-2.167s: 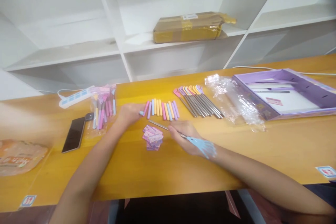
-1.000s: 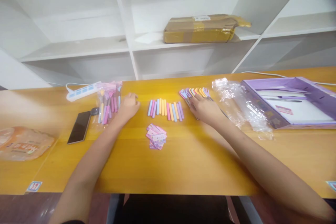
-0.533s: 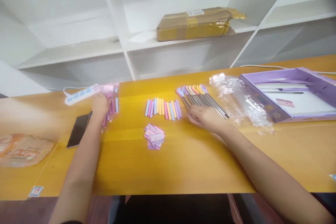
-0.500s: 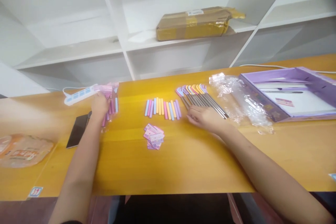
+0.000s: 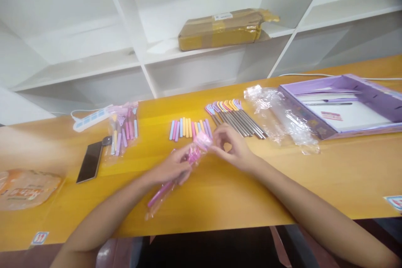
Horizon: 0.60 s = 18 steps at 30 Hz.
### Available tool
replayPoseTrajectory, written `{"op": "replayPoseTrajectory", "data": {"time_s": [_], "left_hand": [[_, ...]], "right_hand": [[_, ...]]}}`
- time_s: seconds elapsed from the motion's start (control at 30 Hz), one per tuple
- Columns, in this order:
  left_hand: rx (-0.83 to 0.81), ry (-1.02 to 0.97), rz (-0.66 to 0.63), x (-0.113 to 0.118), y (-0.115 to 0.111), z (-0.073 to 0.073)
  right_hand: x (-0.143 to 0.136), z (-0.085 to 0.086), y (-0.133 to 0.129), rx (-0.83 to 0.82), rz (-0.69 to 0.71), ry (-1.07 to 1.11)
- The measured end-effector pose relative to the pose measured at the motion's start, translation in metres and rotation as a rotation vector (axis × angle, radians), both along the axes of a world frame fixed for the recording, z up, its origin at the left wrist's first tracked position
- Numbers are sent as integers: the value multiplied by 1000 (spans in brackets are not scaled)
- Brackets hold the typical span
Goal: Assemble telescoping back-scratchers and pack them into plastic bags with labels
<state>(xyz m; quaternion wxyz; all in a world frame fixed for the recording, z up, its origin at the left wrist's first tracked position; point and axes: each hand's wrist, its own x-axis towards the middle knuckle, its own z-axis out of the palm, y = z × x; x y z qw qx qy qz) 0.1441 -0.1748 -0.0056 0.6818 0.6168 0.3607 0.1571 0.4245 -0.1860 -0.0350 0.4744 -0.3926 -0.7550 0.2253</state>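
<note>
The left hand (image 5: 174,166) grips a bagged pink tool (image 5: 194,155). The right hand (image 5: 234,150) curls at its top — whether pinching is unclear.

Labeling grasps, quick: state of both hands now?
Left hand: closed, holding a bagged pink utensil.
Right hand: curled, at the bag's pink end; can't tell whether it grips.

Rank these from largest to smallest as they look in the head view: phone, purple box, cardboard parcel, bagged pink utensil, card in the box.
1. Purple box, partly cut off
2. Cardboard parcel
3. Phone and bagged pink utensil, unsure which: the left hand hides part of the utensil
4. Card in the box
</note>
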Motion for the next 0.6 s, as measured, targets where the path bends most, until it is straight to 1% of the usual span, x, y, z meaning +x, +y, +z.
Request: {"op": "replayPoseTrajectory", "data": {"time_s": [0.03,0.1,0.17,0.27,0.37,0.5,0.6], "left_hand": [[-85,-19,-51,6,-13,-13],[-187,-89,-36,7,-30,-32],[-245,-172,-24,0,-38,-42],[-276,-263,-37,-11,-41,-48],[-292,-292,-19,-16,-40,-52],[-306,-303,-57,-15,-36,-57],[-309,-298,-71,-13,-33,-55]], "right_hand": [[-5,-2,-3,19,27,-19],[-14,-8,-6,55,60,-86],[-21,-14,-9,79,56,-122],[-26,-19,-13,150,80,-130],[-30,-19,-18,218,107,-142],[-37,-21,-23,244,21,-155],[-40,-27,-25,241,-42,-184]]}}
